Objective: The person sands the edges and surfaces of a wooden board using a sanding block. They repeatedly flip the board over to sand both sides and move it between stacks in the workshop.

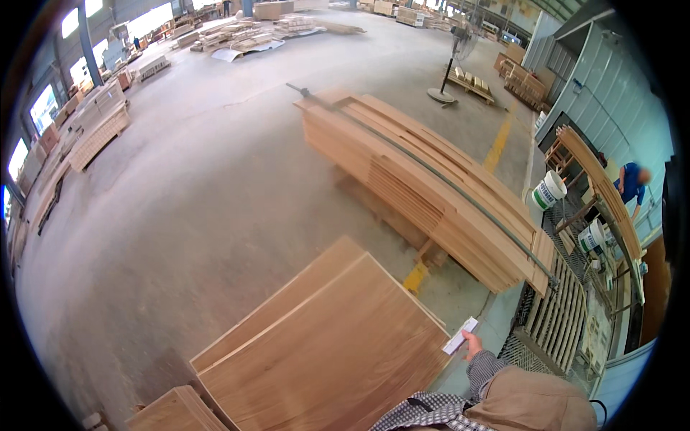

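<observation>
My right hand [473,345] grips a small, narrow white block [460,335]; whether it is a sanding block or a little box I cannot tell. It is held at the right edge of a wide wood-grained panel [329,350]. Beneath that panel a second panel [275,307] shows, offset to the left. A checked cuff covers my right wrist, with tan fabric [533,401] behind it. My left hand is out of view. In front of me lies a long stack of wooden door parts or boards [409,194], with a metal bar clamp [431,167] across its top.
More stacked panels [178,412] stand at the lower left. To the right are a slatted wooden rack [555,312], white buckets [549,189] and a long raised workpiece [604,183], with a person in blue [632,183] behind it. A pedestal fan [450,64] stands beyond the stack.
</observation>
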Demonstrator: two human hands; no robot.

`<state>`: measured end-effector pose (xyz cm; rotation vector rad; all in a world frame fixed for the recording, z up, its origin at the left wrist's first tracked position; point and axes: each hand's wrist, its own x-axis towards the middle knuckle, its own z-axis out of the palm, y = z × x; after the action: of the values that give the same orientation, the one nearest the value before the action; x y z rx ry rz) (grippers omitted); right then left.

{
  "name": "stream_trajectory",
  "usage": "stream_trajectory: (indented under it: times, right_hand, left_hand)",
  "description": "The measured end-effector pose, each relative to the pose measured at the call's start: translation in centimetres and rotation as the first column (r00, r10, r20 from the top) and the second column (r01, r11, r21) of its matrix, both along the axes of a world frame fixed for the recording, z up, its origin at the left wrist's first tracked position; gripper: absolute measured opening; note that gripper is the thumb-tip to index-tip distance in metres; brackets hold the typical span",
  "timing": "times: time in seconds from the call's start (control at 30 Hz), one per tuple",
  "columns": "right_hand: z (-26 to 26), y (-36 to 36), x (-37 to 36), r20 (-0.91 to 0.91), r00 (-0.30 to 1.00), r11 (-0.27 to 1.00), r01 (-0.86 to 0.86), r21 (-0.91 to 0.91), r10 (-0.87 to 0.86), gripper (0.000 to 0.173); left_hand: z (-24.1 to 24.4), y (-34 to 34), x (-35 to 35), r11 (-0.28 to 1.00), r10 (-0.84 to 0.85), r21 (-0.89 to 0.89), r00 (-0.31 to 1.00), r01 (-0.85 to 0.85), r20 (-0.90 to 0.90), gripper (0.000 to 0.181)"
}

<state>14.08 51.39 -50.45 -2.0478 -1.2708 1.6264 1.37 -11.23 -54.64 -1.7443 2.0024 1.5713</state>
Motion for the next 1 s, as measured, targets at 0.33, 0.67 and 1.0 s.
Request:
stream_trajectory:
  times: [0.33, 0.67, 1.0]
  right_hand:
    - [-3.0, 0.9, -0.5, 0.029, 0.997, 0.975, -0.059, -0.213, 0.067, 0.043]
    - [-1.8, -1.9, -1.6, -0.065, 0.995, 0.988, -0.090, -0.129, 0.082, 0.041]
    - [-3.5, -1.3, -4.1, -0.063, 0.959, 0.959, -0.281, -0.045, 0.278, 0.039]
  left_hand:
    - [-0.1, 0.9, 6.3, 0.993, 0.112, 0.011, 0.989, -0.114, 0.099, 0.059]
    - [0.9, 0.7, 8.5, 0.988, 0.157, -0.010, 0.985, -0.156, 0.068, 0.056]
    - [2.9, 0.0, 7.3, 0.987, 0.101, 0.113, 0.987, -0.115, 0.121, 0.063]
